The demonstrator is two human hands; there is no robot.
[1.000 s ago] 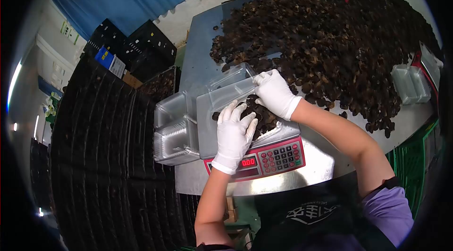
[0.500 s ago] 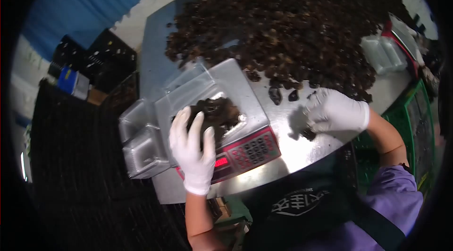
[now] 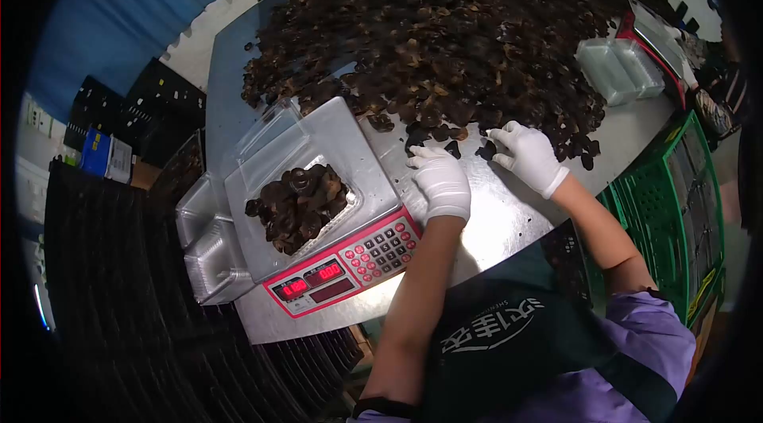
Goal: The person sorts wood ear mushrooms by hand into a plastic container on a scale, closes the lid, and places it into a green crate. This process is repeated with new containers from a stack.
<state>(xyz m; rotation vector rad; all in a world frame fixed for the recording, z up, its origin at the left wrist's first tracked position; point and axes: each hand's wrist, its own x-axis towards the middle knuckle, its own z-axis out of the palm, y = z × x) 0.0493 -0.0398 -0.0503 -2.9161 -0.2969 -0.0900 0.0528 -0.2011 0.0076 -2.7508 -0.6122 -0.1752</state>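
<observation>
On the steel plate of a red-framed scale [image 3: 362, 153] stands an open clear plastic box [image 3: 258, 149] holding dark brown, fungus-like pieces [image 3: 298, 204]. The scale's red display is lit. My left hand [image 3: 441, 182], in a white glove, rests right of the scale at the near edge of the big heap [image 3: 445, 41], its fingers apart beside some dark pieces. My right hand [image 3: 527, 157], also gloved, is at the heap's edge with fingers apart, next to a loose dark piece [image 3: 486, 151]. Neither hand visibly holds anything.
Stacked clear boxes [image 3: 214, 244] stand left of the scale. More clear boxes [image 3: 620, 71] and a second scale [image 3: 660, 45] are at the right, above a green crate [image 3: 675, 212]. Black crates [image 3: 171, 101] and a blue box [image 3: 97, 151] are at the left.
My left hand has left the box on the scale and moved right to the heap. My right hand has moved up to the heap's edge and opened. The camera view has shifted.
</observation>
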